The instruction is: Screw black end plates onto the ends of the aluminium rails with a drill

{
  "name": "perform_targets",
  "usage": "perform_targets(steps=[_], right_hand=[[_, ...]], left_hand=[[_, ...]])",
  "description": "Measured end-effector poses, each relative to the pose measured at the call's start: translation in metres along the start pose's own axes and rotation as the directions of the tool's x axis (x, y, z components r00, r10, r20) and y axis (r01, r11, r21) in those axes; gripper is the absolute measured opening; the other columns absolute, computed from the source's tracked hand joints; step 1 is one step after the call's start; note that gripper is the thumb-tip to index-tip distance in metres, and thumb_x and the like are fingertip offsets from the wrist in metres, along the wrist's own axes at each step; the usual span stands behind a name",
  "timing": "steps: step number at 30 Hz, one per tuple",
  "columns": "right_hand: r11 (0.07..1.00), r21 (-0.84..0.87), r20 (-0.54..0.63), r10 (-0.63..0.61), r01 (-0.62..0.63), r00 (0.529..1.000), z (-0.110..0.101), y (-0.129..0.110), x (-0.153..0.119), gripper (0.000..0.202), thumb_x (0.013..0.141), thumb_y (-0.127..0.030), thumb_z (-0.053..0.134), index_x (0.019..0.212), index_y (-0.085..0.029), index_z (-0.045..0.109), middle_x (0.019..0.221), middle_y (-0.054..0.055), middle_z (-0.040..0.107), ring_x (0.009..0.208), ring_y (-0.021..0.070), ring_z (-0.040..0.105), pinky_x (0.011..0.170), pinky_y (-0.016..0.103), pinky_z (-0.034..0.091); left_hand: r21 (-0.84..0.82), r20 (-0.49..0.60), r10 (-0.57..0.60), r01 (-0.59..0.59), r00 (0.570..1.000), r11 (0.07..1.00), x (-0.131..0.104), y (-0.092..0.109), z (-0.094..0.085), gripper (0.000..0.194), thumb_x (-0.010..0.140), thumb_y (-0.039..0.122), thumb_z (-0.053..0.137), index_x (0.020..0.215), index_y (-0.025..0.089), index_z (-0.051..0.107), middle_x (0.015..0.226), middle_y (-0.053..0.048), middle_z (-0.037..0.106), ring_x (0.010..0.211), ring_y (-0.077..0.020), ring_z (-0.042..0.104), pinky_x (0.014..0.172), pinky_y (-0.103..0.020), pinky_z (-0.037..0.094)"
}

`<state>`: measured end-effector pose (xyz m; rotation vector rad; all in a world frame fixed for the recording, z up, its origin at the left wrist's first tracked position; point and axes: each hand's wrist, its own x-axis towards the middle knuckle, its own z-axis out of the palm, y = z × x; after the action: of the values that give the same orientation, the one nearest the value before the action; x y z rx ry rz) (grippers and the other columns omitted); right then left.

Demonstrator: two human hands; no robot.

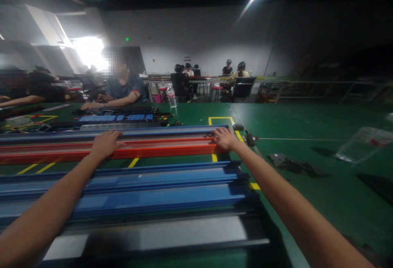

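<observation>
A long orange-red channel-shaped rail [172, 150] lies crosswise in front of me. My left hand [106, 143] is on it left of centre, fingers curled over the far side and the thumb pointing right. At its right end my right hand [225, 138] grips it with bent fingers; part of that end is hidden under the palm. Just behind runs a blue rail [172, 129], close to my fingertips. Nearer to me, below my forearms, lie two more blue rails [190, 174] and a dark rail with a pale grey inner face [190, 233].
The green table [294, 120] carries yellow tape marks [221, 118]. Small black connectors [250, 138] and black scraps [291, 165] lie to the right, with a clear plastic container [365, 145]. A water bottle [171, 97] stands behind; a person [123, 90] sits across.
</observation>
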<state>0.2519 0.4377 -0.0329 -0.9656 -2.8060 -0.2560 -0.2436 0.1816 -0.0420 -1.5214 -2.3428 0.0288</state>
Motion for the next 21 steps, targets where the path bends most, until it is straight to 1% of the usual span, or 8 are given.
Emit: perform_targets(steps=[3, 7, 11, 13, 15, 18, 20, 21], right_hand=[[1.0, -0.011, -0.011, -0.008, 0.008, 1.0, -0.001, 0.0, -0.001, 0.046, 0.098, -0.04, 0.06, 0.139, -0.021, 0.053, 0.142, 0.011, 0.054, 0.127, 0.0314, 0.053, 0.106, 0.058, 0.043], [1.0, -0.025, -0.028, -0.004, 0.004, 1.0, -0.003, -0.001, -0.004, 0.044, 0.097, -0.04, 0.06, 0.137, -0.021, 0.054, 0.139, 0.011, 0.056, 0.124, 0.0305, 0.055, 0.104, 0.057, 0.044], [0.999, -0.039, -0.06, 0.035, -0.037, 0.998, -0.01, -0.008, -0.011, 0.042, 0.097, -0.042, 0.059, 0.133, -0.021, 0.057, 0.14, 0.011, 0.056, 0.125, 0.0303, 0.054, 0.106, 0.057, 0.041], [0.997, -0.044, -0.092, 0.067, -0.071, 0.994, -0.015, -0.014, -0.015, 0.042, 0.098, -0.043, 0.058, 0.133, -0.02, 0.056, 0.141, 0.011, 0.055, 0.127, 0.0305, 0.052, 0.108, 0.056, 0.039], [0.995, -0.043, -0.122, 0.081, -0.087, 0.989, -0.021, -0.018, -0.018, 0.043, 0.099, -0.044, 0.055, 0.135, -0.02, 0.055, 0.14, 0.011, 0.054, 0.127, 0.0306, 0.051, 0.108, 0.056, 0.038], [0.999, -0.024, -0.123, 0.042, -0.045, 0.992, -0.034, -0.019, -0.022, 0.043, 0.101, -0.043, 0.049, 0.135, -0.017, 0.054, 0.137, 0.014, 0.056, 0.128, 0.0323, 0.048, 0.108, 0.054, 0.034], [1.0, 0.004, -0.087, -0.017, 0.017, 0.996, -0.044, -0.016, -0.027, 0.04, 0.102, -0.04, 0.045, 0.13, -0.014, 0.057, 0.133, 0.017, 0.058, 0.128, 0.0343, 0.047, 0.108, 0.051, 0.032], [0.998, 0.023, -0.062, -0.049, 0.051, 0.997, -0.048, -0.014, -0.03, 0.039, 0.102, -0.039, 0.044, 0.125, -0.014, 0.061, 0.131, 0.018, 0.06, 0.127, 0.0347, 0.048, 0.107, 0.05, 0.031]], left_hand=[[-0.009, 0.023, -0.01, 0.01, 1.0, 1.0, 0.001, -0.003, 0.003, 0.047, 0.097, 0.047, 0.05, 0.126, 0.01, 0.053, 0.127, -0.021, 0.061, 0.116, -0.0347, 0.055, 0.095, -0.046, 0.046], [-0.006, 0.038, 0.021, -0.02, 0.999, 1.0, 0.001, -0.003, 0.001, 0.048, 0.098, 0.046, 0.047, 0.127, 0.008, 0.052, 0.128, -0.022, 0.06, 0.115, -0.0366, 0.056, 0.094, -0.049, 0.046], [0.025, 0.019, 0.07, -0.071, 0.997, 0.997, -0.003, 0.002, -0.009, 0.048, 0.097, 0.043, 0.047, 0.13, 0.007, 0.05, 0.128, -0.025, 0.057, 0.116, -0.0398, 0.054, 0.093, -0.054, 0.045], [0.037, 0.002, 0.116, -0.116, 0.993, 0.993, -0.006, 0.004, -0.016, 0.046, 0.097, 0.041, 0.045, 0.129, 0.008, 0.052, 0.128, -0.025, 0.056, 0.117, -0.0404, 0.052, 0.094, -0.056, 0.044], [0.037, -0.013, 0.174, -0.173, 0.985, 0.984, -0.012, 0.005, -0.022, 0.045, 0.098, 0.042, 0.042, 0.126, 0.009, 0.055, 0.126, -0.023, 0.057, 0.117, -0.0391, 0.053, 0.097, -0.055, 0.043], [-0.002, -0.01, 0.292, -0.292, 0.956, 0.956, -0.027, 0.004, -0.031, 0.045, 0.098, 0.048, 0.039, 0.12, 0.015, 0.061, 0.12, -0.017, 0.062, 0.113, -0.0318, 0.057, 0.1, -0.044, 0.044], [-0.067, -0.004, 0.404, -0.403, 0.915, 0.913, -0.042, 0.002, -0.036, 0.046, 0.099, 0.052, 0.036, 0.112, 0.019, 0.066, 0.114, -0.013, 0.064, 0.107, -0.0278, 0.06, 0.098, -0.038, 0.045], [-0.097, -0.002, 0.452, -0.45, 0.892, 0.888, -0.051, 0.001, -0.039, 0.048, 0.099, 0.053, 0.034, 0.108, 0.02, 0.068, 0.112, -0.012, 0.065, 0.105, -0.0268, 0.06, 0.097, -0.038, 0.046]])
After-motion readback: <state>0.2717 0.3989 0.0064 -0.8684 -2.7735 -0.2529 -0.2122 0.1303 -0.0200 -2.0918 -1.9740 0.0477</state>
